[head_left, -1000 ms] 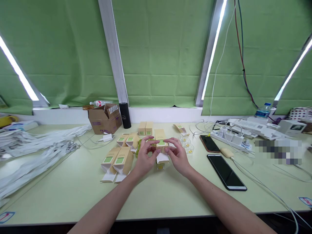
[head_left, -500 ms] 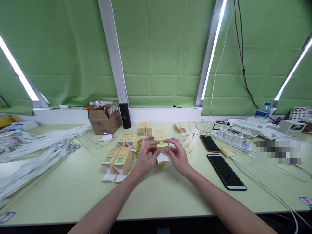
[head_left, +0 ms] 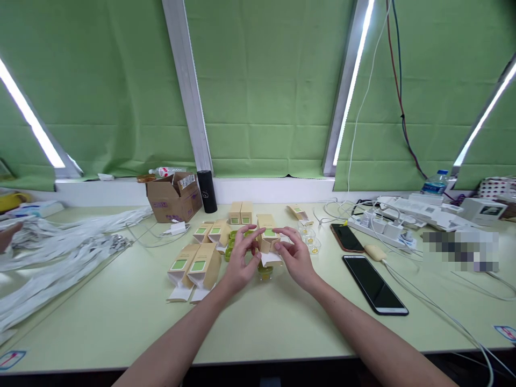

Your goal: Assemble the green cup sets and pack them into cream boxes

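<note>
Between my two hands is a kraft paper box (head_left: 267, 234) with a green label window and a white flap open toward me. My left hand (head_left: 242, 261) grips its left side, and my right hand (head_left: 296, 258) grips the right side. A small clear cup with green and yellow contents (head_left: 265, 273) sits on the table just below the flap. Green cups (head_left: 229, 251) stand left of my left hand, partly hidden by it. Clear cups with yellow centres (head_left: 312, 243) are right of my right hand. Two larger boxes (head_left: 205, 263) with open flaps lie at the left.
Smaller kraft boxes (head_left: 241, 213) stand behind. A cardboard carton (head_left: 173, 200) and black cylinder (head_left: 207, 191) are at the back left. Phones (head_left: 374, 285), cables and a power strip (head_left: 382, 228) occupy the right. White straps (head_left: 72, 258) cover the left, beside another person's hand (head_left: 8, 236).
The held box has tipped slightly, and its flap has lifted, showing more of the cup below. Another person's hand has appeared at the far left edge.
</note>
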`<control>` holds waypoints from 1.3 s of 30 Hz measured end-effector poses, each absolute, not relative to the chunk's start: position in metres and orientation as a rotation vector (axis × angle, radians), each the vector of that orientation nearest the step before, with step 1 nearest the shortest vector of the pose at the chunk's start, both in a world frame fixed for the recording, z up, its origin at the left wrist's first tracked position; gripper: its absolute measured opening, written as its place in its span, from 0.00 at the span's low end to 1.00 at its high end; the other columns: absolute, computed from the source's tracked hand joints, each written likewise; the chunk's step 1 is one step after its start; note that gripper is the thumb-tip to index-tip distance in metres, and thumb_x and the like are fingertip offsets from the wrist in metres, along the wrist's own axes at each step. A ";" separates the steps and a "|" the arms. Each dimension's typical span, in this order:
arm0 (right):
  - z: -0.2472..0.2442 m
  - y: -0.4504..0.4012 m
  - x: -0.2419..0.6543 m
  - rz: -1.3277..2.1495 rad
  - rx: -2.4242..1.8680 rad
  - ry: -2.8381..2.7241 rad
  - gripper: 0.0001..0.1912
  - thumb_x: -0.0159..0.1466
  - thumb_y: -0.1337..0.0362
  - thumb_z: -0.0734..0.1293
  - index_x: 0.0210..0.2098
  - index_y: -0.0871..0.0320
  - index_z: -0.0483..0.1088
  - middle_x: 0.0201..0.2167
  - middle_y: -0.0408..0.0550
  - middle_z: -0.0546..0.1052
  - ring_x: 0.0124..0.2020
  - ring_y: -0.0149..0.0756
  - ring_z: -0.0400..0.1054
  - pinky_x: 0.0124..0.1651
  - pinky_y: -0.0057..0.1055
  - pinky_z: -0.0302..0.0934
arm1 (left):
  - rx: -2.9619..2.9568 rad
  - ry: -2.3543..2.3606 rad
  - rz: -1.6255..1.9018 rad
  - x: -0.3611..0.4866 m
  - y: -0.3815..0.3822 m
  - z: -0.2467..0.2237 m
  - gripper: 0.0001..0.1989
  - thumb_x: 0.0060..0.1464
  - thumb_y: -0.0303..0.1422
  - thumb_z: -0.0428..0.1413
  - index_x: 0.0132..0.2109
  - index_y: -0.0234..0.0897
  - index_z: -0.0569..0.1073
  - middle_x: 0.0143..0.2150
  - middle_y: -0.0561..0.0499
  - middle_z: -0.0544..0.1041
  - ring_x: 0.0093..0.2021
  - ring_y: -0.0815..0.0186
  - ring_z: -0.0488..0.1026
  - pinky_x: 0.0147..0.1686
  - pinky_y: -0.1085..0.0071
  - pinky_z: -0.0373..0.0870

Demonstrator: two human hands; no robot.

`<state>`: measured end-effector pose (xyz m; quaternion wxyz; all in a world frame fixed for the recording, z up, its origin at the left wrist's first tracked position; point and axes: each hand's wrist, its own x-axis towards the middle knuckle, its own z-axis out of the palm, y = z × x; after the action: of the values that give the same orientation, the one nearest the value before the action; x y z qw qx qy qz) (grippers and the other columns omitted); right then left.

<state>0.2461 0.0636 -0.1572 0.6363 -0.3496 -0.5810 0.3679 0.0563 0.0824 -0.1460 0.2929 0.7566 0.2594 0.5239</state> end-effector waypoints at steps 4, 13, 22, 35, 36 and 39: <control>-0.156 0.064 0.248 0.818 -0.799 -1.305 0.18 0.67 0.50 0.72 0.54 0.47 0.76 0.59 0.51 0.63 0.35 0.29 0.74 0.41 0.34 0.74 | 2.057 0.651 1.296 0.055 0.084 -0.148 0.34 0.59 0.32 0.59 0.71 0.52 0.65 0.71 0.42 0.55 0.47 0.61 0.69 0.49 0.60 0.71; -0.156 0.064 0.249 0.822 -0.802 -1.321 0.20 0.67 0.49 0.72 0.55 0.47 0.76 0.59 0.51 0.62 0.36 0.30 0.74 0.46 0.37 0.76 | 2.037 0.676 1.285 0.060 0.082 -0.148 0.38 0.59 0.47 0.64 0.72 0.50 0.63 0.71 0.40 0.55 0.55 0.55 0.68 0.48 0.61 0.71; -0.155 0.060 0.247 0.885 -0.706 -1.345 0.19 0.68 0.49 0.71 0.56 0.44 0.77 0.57 0.50 0.61 0.38 0.32 0.74 0.47 0.40 0.77 | 1.913 0.669 1.328 0.060 0.081 -0.146 0.28 0.64 0.49 0.59 0.66 0.46 0.66 0.69 0.40 0.57 0.54 0.56 0.71 0.54 0.58 0.73; -0.157 0.058 0.247 0.942 -0.671 -1.404 0.22 0.67 0.45 0.71 0.57 0.44 0.76 0.58 0.50 0.60 0.47 0.38 0.75 0.55 0.45 0.76 | 1.761 0.642 1.377 0.062 0.082 -0.146 0.21 0.63 0.45 0.60 0.59 0.45 0.68 0.63 0.42 0.63 0.52 0.58 0.71 0.50 0.62 0.75; -0.157 0.058 0.247 0.944 -0.662 -1.411 0.21 0.68 0.46 0.71 0.57 0.44 0.76 0.58 0.50 0.59 0.46 0.38 0.75 0.55 0.44 0.76 | 1.753 0.635 1.375 0.062 0.083 -0.147 0.21 0.63 0.45 0.60 0.59 0.45 0.68 0.63 0.43 0.63 0.52 0.58 0.71 0.51 0.62 0.75; -0.159 0.059 0.246 0.942 -0.631 -1.421 0.20 0.68 0.47 0.71 0.58 0.44 0.75 0.58 0.50 0.59 0.47 0.37 0.75 0.55 0.44 0.75 | 1.746 0.628 1.379 0.061 0.084 -0.148 0.21 0.63 0.44 0.59 0.59 0.44 0.67 0.63 0.43 0.63 0.54 0.57 0.71 0.52 0.62 0.74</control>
<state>0.2461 0.0586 -0.1594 0.6148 -0.2740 -0.6165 0.4086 0.0613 0.0843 -0.1479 0.4029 0.6912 0.2484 0.5460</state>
